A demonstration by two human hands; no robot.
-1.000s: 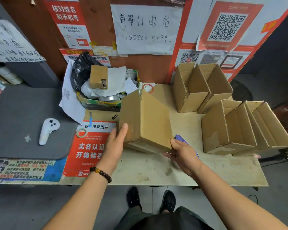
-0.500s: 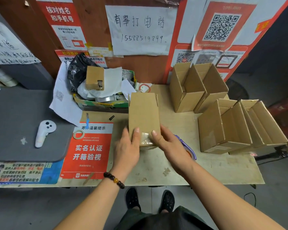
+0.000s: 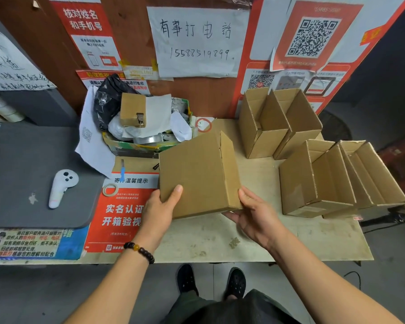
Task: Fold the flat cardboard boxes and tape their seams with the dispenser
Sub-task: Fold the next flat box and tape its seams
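Reaching in from the lower left, the left hand is gripping the near left corner of a folded cardboard box, its thumb lying flat on the broad upper face and its fingers going out of sight underneath; a dark beaded bracelet is circling that wrist. Further left, a white handheld controller is lying on a grey mat, and a small roll of tape is resting on a red printed notice just beside the left hand. Behind these, a carton of scraps is sitting against the wall, holding a black bag, white paper and a small cardboard piece. At the centre, the held box is sitting tilted above the pale tabletop, its plain brown face turned up toward the camera and a narrower side panel showing along its right edge; whether its lower edge is touching the table cannot be told. Coming in from the lower right, the right hand is clasping the box's near right corner, thumb pressing on the edge and palm cupping below. To the right, two open boxes are standing side by side near the wall, and nearer the table's right edge a row of open boxes is leaning together, tops open.
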